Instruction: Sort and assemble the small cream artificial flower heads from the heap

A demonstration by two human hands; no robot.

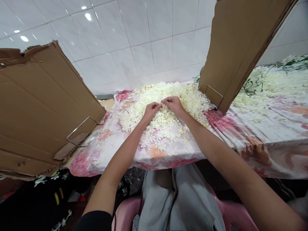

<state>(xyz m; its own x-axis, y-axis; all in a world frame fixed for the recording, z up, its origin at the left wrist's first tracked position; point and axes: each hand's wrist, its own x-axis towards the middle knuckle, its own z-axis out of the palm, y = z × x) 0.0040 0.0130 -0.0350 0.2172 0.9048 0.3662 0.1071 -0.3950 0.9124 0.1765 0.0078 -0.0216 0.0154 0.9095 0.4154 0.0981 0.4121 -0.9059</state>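
A wide heap of small white and pale yellow flowers (190,99) lies on a floral cloth (108,144). Over the middle of the heap, my left hand (152,109) and my right hand (172,103) meet at the fingertips. Both hands have thumb and fingers pressed together in a pinch. What they hold, if anything, is too small to make out. Some single blossoms lie scattered toward the front of the cloth.
Cardboard panels stand at the left (43,106) and right (235,41), with metal wire stands (79,130) at their feet. More white flowers with green stems (252,85) lie beyond the right panel. A tiled wall (134,32) rises behind.
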